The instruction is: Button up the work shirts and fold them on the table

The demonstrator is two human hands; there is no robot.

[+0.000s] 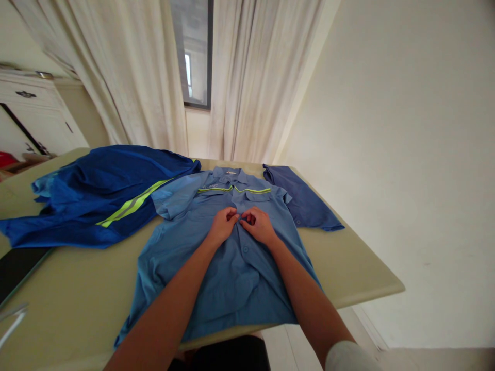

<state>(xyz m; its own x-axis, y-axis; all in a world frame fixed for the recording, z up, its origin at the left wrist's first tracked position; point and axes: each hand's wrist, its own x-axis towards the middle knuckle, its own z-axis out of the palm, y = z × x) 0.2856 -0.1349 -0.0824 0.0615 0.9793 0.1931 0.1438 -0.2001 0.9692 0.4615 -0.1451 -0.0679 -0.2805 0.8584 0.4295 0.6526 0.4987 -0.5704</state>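
A light blue short-sleeved work shirt (201, 221) lies spread face up, its collar pointing away from me and a thin yellow-green stripe across the chest. At the middle of its front placket, my left hand (225, 224) pinches the cloth from the left. My right hand (257, 224) pinches the placket from the right, its fingertips close to the left ones. Whatever button lies between the fingertips is hidden. Below the hands, one button (246, 249) shows on the placket. The shirt's lower hem reaches the near table edge.
A darker blue garment with a reflective yellow stripe (131, 206) lies crumpled at left. Folded navy cloth (301, 198) lies at right on the table (348, 268). A dark flat object (19, 268) rests at the left edge. Curtains and a white cabinet (34, 108) stand behind.
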